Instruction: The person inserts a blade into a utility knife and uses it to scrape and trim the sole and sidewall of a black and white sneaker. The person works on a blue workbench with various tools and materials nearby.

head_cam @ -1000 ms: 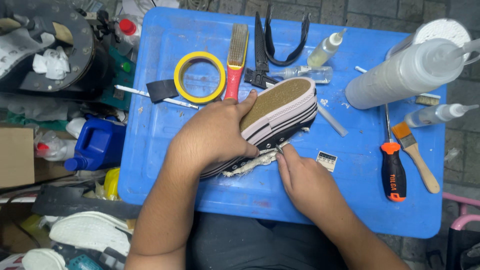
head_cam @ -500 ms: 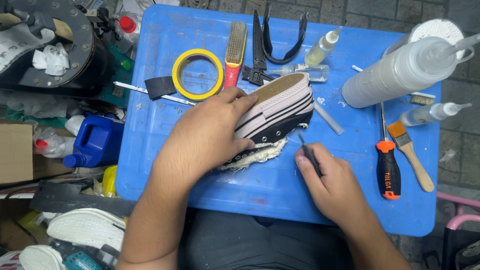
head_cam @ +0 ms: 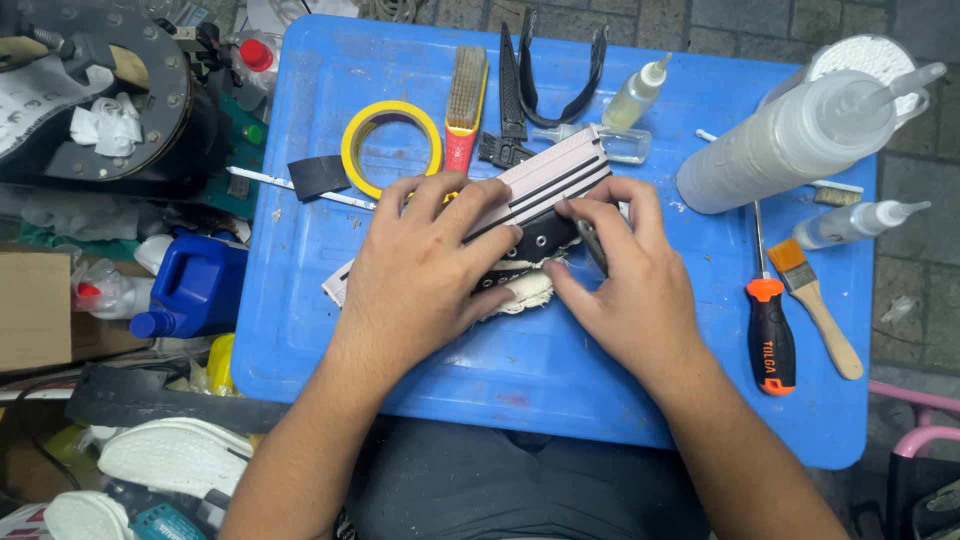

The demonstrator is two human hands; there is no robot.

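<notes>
A shoe [head_cam: 545, 185] with a pale sole, black stripes and white laces lies on its side on the blue plastic table [head_cam: 560, 370]. My left hand [head_cam: 425, 265] grips it across the middle from above. My right hand [head_cam: 625, 275] rests against the shoe's right part, with a thin dark tool [head_cam: 590, 243] held between its fingers and thumb. Most of the shoe's upper is hidden under both hands.
On the table lie a yellow tape roll [head_cam: 392, 145], a red-handled brush [head_cam: 464, 110], black pliers [head_cam: 512, 95], a large clear squeeze bottle [head_cam: 800, 135], smaller glue bottles [head_cam: 855, 222], an orange-and-black screwdriver [head_cam: 770, 335] and a paintbrush [head_cam: 820, 305]. A blue jug [head_cam: 195, 285] and white soles [head_cam: 175, 455] lie left.
The shoe has been turned further onto its side and pushed up the table. My right hand has moved up from below the shoe to its right part, still with the tool.
</notes>
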